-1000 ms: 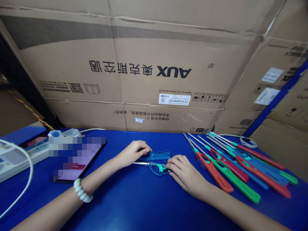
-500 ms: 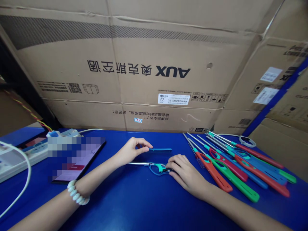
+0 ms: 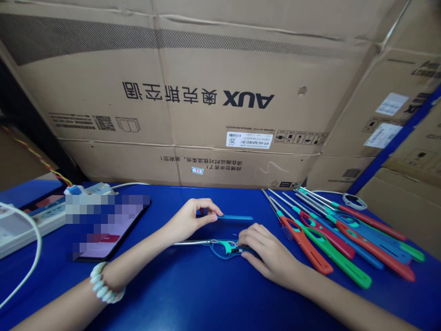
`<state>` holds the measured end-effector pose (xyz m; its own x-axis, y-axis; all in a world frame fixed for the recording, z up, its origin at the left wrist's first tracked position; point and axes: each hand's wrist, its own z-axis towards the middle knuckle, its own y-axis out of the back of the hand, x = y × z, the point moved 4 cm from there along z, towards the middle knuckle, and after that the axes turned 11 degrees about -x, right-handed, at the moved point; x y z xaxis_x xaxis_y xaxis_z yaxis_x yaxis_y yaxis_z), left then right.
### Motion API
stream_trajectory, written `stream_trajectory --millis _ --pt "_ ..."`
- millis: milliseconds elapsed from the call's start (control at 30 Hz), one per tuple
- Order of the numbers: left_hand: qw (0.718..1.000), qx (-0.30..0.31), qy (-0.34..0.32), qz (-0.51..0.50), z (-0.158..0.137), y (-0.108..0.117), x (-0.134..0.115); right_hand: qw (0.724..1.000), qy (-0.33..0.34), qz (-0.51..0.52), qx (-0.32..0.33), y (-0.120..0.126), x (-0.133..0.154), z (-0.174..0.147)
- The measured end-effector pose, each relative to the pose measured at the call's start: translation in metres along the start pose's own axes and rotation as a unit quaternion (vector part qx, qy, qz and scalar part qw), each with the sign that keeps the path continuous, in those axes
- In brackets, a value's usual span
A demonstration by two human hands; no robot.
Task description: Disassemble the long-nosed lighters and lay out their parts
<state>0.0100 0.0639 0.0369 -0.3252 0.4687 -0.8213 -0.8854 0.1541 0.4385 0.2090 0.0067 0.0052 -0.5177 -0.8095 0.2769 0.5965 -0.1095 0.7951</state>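
One thin blue handle piece (image 3: 237,217) is pinched edge-on between the thumb and fingers of the left hand (image 3: 184,220), raised just beyond an opened lighter (image 3: 203,242). That lighter lies on the blue table (image 3: 193,299), metal rod pointing left, green trigger part exposed. The right hand (image 3: 270,253) is curled closed around its handle end, thumb nearest the viewer, the fingertips partly hidden. Red, green, orange and blue lighters (image 3: 336,240) lie fanned to the right; a phone (image 3: 119,225) rests to the left.
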Motion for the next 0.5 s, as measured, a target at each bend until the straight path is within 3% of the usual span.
stream_trajectory --millis 200,400,500 --pt "1.000 0.000 -0.012 0.008 -0.007 -0.002 -0.008 0.999 0.005 0.007 -0.042 0.015 -0.002 0.001" --pt "0.998 0.021 -0.041 0.041 -0.011 -0.009 -0.014 0.986 0.009 -0.034 -0.166 0.042 -0.006 0.002" --pt "0.994 0.026 -0.075 0.077 -0.014 -0.013 -0.021 0.992 -0.044 -0.046 -0.111 0.040 -0.009 0.004"
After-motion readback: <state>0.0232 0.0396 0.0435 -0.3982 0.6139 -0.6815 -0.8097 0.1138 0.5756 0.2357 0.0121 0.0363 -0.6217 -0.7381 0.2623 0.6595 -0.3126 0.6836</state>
